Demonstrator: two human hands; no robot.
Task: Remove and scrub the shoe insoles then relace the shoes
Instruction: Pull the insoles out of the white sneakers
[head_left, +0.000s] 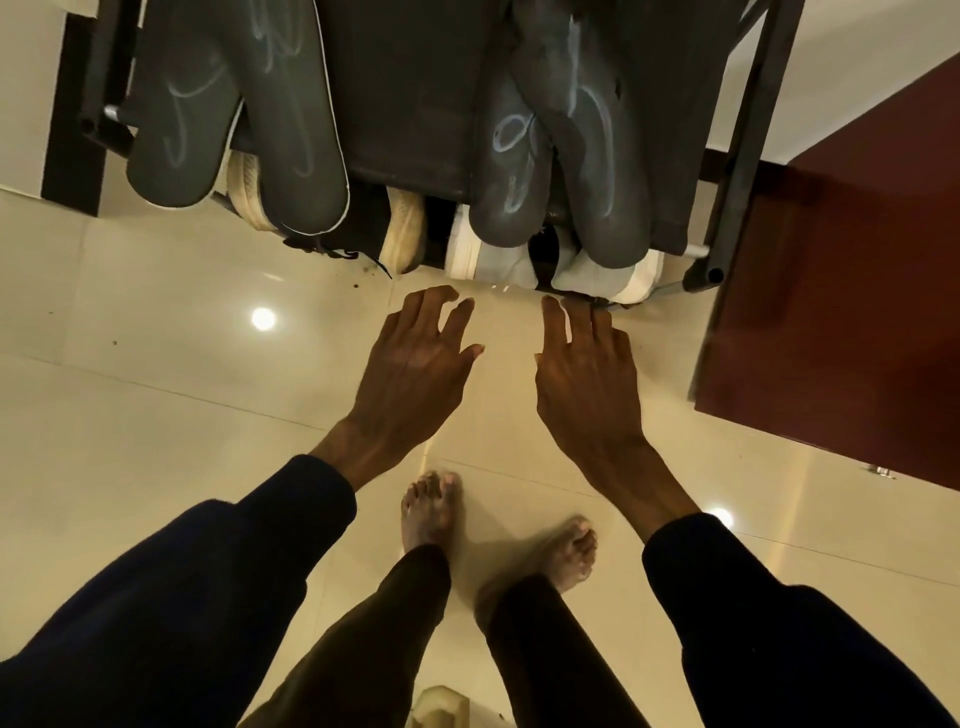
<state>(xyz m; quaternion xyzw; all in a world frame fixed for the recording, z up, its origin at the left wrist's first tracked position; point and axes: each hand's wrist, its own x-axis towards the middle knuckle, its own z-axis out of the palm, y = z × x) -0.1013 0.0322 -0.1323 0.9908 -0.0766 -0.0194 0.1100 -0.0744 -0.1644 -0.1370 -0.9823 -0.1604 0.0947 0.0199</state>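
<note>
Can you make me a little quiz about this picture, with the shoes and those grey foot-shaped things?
1. True or false: the left hand grips a grey insole.
2. How many grey insoles lie on top of the shoe rack? A) two B) four C) six
3. Fill in the gap: the right hand stretches its straight fingers toward the grey and white ____ on the shelf below the insoles.

Key: 1 false, both hands are open and hold nothing. 2 B. 3 shoes.
</note>
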